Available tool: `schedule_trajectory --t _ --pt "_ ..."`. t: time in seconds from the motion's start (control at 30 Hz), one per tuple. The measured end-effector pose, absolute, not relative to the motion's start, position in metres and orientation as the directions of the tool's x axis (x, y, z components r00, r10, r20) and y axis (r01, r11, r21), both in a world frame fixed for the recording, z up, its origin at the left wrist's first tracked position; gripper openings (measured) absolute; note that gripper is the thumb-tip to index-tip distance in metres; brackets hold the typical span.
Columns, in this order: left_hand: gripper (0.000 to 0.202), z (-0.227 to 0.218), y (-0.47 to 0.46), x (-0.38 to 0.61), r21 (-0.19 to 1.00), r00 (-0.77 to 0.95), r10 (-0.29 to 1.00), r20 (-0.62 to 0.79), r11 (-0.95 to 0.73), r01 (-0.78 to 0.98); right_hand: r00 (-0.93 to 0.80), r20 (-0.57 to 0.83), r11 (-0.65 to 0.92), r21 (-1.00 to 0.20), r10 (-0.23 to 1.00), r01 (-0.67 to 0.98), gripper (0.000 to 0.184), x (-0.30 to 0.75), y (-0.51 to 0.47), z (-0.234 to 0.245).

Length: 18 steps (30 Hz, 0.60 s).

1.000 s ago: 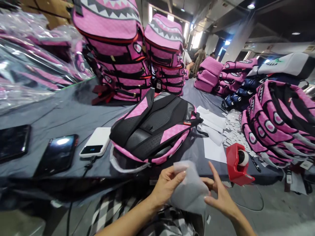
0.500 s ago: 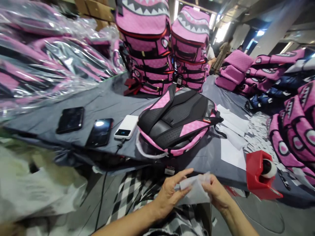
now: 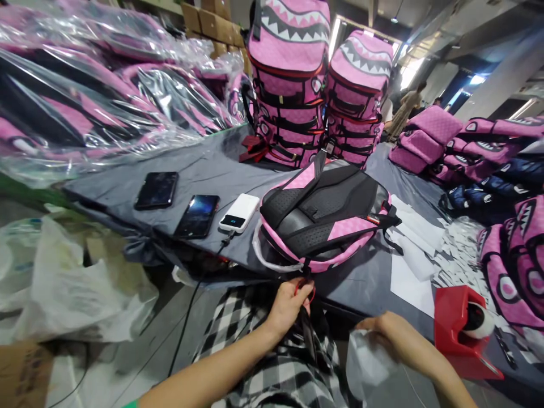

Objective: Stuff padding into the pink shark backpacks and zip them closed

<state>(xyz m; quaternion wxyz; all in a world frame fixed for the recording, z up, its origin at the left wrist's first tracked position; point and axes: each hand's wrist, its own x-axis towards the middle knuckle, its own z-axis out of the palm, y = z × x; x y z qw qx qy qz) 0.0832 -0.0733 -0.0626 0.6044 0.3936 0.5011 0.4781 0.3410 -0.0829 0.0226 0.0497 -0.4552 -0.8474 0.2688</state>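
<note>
— What are your fingers on?
— My left hand (image 3: 289, 306) pinches a dark strap (image 3: 306, 334) below the pink backpack (image 3: 327, 226), frame centre. My right hand (image 3: 393, 334) clutches a translucent white bag (image 3: 365, 365), lower right, beside the red tape dispenser (image 3: 461, 328).

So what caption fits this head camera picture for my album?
Left hand grips a black strap by the pink backpack on the grey table; right hand holds a white bag.

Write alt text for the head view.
The left hand grips a black strap hanging below a pink and black backpack on a grey table; the right hand holds a translucent white sheet. A red tape dispenser sits nearby.
</note>
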Motion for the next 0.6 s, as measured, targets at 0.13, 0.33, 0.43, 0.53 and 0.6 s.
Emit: schedule_trajectory --t 0.13,0.33,0.43,0.53,0.6 --pt "0.065 -0.049 -0.088 0.069 0.82 0.146 0.917 -0.371 0.397 -0.413 -0.6 -0.184 0.403 -0.586 0.779 0.703 0.027 0.305 -0.053 0.007" --pt "0.035 -0.05 -0.093 0.082 0.977 0.029 0.998 0.054 -0.059 0.207 -0.411 -0.087 0.166 -0.824 0.907 0.542 0.048 0.236 -0.018 -0.015" --pt "0.007 -0.063 -0.091 0.093 0.735 0.185 0.969 0.163 -0.244 0.632 -0.36 -0.11 0.093 -0.859 0.926 0.503 0.052 0.226 -0.02 -0.013" --pt "0.007 -0.072 -0.094 0.094 0.461 0.348 0.91 0.223 -0.413 0.785 -0.279 -0.068 0.088 -0.854 0.958 0.512 0.05 0.221 -0.029 -0.013" --pt "0.012 -0.076 -0.097 0.09 0.389 0.371 0.872 0.321 -0.478 0.787 -0.211 -0.037 0.077 -0.859 0.977 0.506 0.046 0.216 -0.034 -0.014"
